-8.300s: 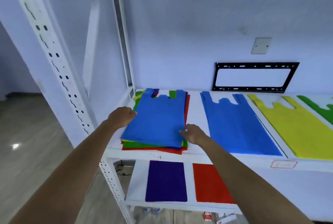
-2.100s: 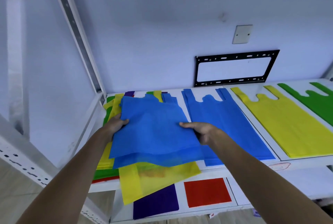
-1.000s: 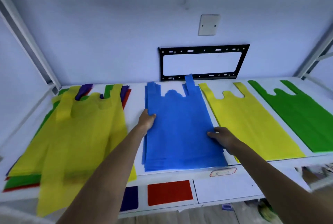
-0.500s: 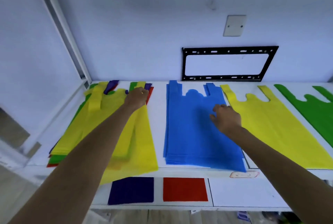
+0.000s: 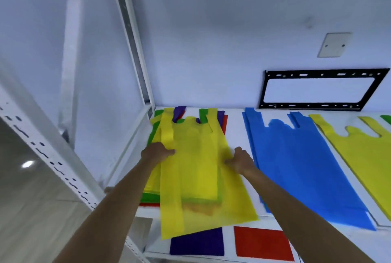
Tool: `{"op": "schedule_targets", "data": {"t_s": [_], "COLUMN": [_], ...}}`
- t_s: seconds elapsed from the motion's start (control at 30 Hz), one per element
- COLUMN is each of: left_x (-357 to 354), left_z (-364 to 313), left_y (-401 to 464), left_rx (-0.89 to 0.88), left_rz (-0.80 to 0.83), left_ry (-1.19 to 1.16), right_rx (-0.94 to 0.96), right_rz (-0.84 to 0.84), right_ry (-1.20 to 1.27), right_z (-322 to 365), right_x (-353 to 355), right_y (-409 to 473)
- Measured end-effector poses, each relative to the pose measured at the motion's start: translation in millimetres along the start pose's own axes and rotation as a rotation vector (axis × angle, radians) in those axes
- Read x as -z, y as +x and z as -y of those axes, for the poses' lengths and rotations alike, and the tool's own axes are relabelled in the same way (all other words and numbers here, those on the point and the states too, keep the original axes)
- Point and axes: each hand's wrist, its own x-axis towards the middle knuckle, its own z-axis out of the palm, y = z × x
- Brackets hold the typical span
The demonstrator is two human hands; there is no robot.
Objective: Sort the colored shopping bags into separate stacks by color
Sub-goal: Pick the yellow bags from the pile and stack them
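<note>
A mixed pile of bags [image 5: 150, 197] lies at the shelf's left end, with green, red and purple layers showing at its edges. On top is a yellow bag [image 5: 198, 178], skewed, its bottom hanging over the shelf's front edge. My left hand [image 5: 157, 152] grips the yellow bag's left side below a handle. My right hand [image 5: 241, 160] pinches its right side. To the right lie a blue stack [image 5: 300, 169], a yellow stack [image 5: 368, 157] and a corner of a green bag [image 5: 387, 119].
The white shelf [image 5: 234, 136] has an upright post [image 5: 131, 36] at its back left and a perforated post [image 5: 53, 157] in front. On the lower shelf lie a purple stack [image 5: 196, 243] and a red stack [image 5: 262, 241]. A black bracket [image 5: 317, 89] hangs on the wall.
My right hand left the blue stack and moved left to the yellow bag's right side. My left hand slid from the bag's top down to its left edge. The view swung left.
</note>
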Motion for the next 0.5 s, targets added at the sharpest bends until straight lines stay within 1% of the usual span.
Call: {"op": "schedule_targets", "data": {"t_s": [0.13,0.2,0.3,0.4,0.5], "left_x": [-15,-20,-13,3,14], "left_z": [4,5,9,17,24], "left_y": [16,25,35,51,70], "left_rx": [-0.124,-0.179,-0.181,-0.166,-0.204], "left_rz": [-0.036,-0.044,-0.115,-0.225,-0.244], "left_ry": [-0.066,-0.109,-0.168,-0.112,-0.125], "right_rx": [-0.068,-0.089,-0.109,-0.073,-0.060], "right_rz": [0.012,-0.021,-0.068,-0.112,-0.197], "right_ry": [0.075,0.112,0.202,0.317,0.365], "right_z": [3,4,12,27,43], "right_x": [-13,-17,-20,-22,-28], "right_y": [2,2,1,3,11]}}
